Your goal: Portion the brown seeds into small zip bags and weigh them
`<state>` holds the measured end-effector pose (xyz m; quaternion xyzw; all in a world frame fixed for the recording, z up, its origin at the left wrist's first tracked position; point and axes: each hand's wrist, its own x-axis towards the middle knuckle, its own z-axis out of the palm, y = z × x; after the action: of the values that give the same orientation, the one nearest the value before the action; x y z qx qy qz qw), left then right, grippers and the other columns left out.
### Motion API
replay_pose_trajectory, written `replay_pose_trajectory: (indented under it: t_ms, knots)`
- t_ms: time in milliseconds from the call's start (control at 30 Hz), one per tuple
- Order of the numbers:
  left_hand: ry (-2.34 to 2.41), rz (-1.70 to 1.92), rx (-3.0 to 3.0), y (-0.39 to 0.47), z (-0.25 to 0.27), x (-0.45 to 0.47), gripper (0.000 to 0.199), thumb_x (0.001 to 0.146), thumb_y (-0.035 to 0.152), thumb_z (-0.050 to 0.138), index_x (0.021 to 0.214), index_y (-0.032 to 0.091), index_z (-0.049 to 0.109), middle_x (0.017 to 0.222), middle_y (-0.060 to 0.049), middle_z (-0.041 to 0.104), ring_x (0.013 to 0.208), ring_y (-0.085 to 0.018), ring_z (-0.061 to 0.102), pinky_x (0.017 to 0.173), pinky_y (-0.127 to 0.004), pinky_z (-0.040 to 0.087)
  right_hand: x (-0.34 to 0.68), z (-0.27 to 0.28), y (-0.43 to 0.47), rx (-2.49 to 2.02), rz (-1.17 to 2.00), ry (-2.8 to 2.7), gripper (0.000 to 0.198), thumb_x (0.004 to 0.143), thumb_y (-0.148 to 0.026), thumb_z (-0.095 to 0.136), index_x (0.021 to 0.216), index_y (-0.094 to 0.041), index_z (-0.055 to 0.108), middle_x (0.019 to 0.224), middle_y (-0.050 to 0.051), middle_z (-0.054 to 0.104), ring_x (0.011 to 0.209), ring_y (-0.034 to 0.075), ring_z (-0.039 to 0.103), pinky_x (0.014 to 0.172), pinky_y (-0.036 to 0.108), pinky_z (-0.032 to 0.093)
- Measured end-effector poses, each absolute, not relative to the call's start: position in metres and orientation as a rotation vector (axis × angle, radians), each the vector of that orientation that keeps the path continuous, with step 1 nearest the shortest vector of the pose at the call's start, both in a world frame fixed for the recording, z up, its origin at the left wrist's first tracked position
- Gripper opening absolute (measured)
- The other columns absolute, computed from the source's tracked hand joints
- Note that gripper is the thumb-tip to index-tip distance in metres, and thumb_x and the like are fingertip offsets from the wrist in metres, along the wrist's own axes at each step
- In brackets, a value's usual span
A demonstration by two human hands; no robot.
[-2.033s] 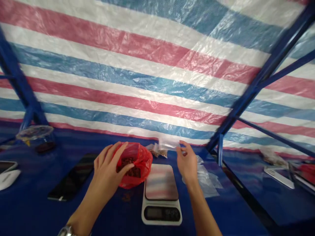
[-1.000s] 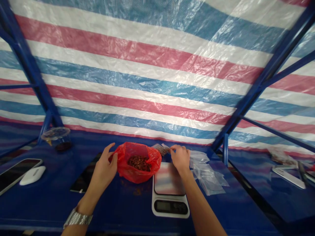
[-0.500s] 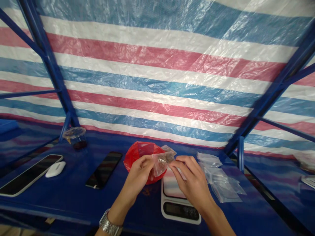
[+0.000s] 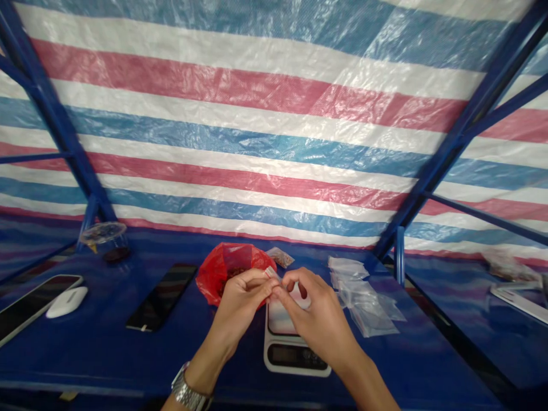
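My left hand and my right hand meet over the scale, fingers pinched on a small clear zip bag. Most of that bag is hidden by the fingers; its red-edged top shows between them. Below the hands is a white digital scale, its plate partly covered by my right hand. Just left, a red plastic bag stands open with brown bits inside. Behind the scale lies a small filled clear bag. To the right of my right hand is a pile of clear zip bags.
Two phones lie at left, a black phone and a light-rimmed phone, with a white earbud case beside it. A clear plastic cup with dark contents stands behind. Blue metal posts frame a striped tarp.
My hands have drawn together, and the zip bag, stretched out between them before, is now mostly covered by fingers. The view has shifted a little to the right.
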<state>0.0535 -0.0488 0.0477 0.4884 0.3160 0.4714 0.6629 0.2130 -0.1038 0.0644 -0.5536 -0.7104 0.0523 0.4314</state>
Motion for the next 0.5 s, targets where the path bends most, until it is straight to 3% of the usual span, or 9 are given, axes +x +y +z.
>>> replay_pose_trajectory:
  t_ms: [133,367,500]
  knots:
    - [0.719,1.072,1.182,-0.05,0.05,0.054,0.039,0.073,0.051,0.089,0.09,0.016,0.08,0.085,-0.005,0.079,0.076,-0.015,0.069,0.076,-0.026,0.056,0.215,0.065,-0.099,-1.405,0.121,-1.777,0.014,0.099,-0.029,0.066,0.086,-0.025,0.066,0.082,-0.002,0.071,0.074,0.017,0.063,0.069,0.028,0.043]
    - [0.774,1.132,1.272,-0.046,0.043,0.048,0.036,0.075,0.05,0.087,0.086,0.017,0.079,0.083,-0.006,0.079,0.077,-0.018,0.071,0.078,-0.03,0.058,0.213,0.06,-0.096,-1.437,-0.124,-1.917,0.021,0.105,-0.027,0.055,0.092,-0.023,0.071,0.085,0.002,0.074,0.073,0.019,0.064,0.071,0.03,0.042]
    - [0.795,1.115,1.259,-0.047,0.043,0.043,0.038,0.074,0.05,0.088,0.091,0.017,0.078,0.088,-0.007,0.08,0.084,-0.021,0.074,0.081,-0.03,0.059,0.209,0.057,-0.094,-1.43,-0.037,-1.871,0.022,0.104,-0.028,0.056,0.089,-0.023,0.072,0.08,0.001,0.072,0.066,0.017,0.06,0.065,0.028,0.041]
